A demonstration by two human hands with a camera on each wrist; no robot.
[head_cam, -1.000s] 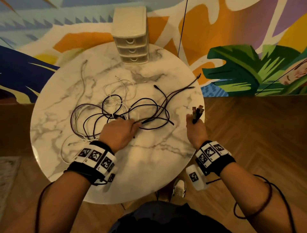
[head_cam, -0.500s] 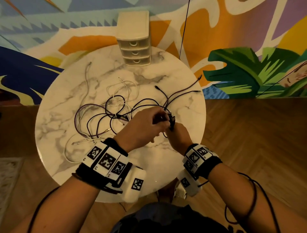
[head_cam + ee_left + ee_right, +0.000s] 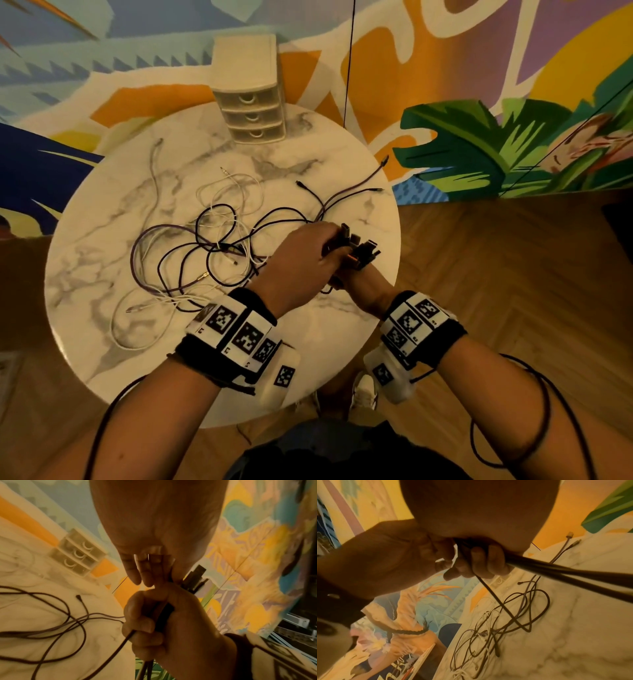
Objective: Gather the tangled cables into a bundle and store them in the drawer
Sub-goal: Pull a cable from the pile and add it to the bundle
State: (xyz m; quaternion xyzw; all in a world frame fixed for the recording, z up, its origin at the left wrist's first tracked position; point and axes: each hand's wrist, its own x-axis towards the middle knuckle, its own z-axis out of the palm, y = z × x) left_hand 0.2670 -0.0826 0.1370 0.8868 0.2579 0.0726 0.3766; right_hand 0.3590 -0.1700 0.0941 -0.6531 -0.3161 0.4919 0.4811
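Observation:
Several dark, purple and white cables [image 3: 205, 246] lie tangled on the round marble table [image 3: 102, 274]. My right hand [image 3: 363, 287] grips a bunch of dark cables just below their plug ends [image 3: 358, 248], near the table's right edge. My left hand [image 3: 305, 260] reaches over it and pinches the same cable ends; its fingertips [image 3: 137, 572] meet the right fist [image 3: 154, 626] at the plugs [image 3: 195, 576]. In the right wrist view the gripped strands [image 3: 556, 569] run taut down to the tangle [image 3: 505, 622]. The cream three-drawer unit [image 3: 250, 102] stands at the table's far edge, all drawers closed.
A painted mural wall [image 3: 479, 102] rises right behind the table. Wooden floor [image 3: 513, 274] lies to the right. Loose plug ends [image 3: 380, 164] reach the table's far right rim. A white cable loop [image 3: 126, 325] lies near the front left edge.
My left hand left the tangle and moved right to join my right hand at the plug ends. The right hand drew inward over the table edge, still gripping its cables.

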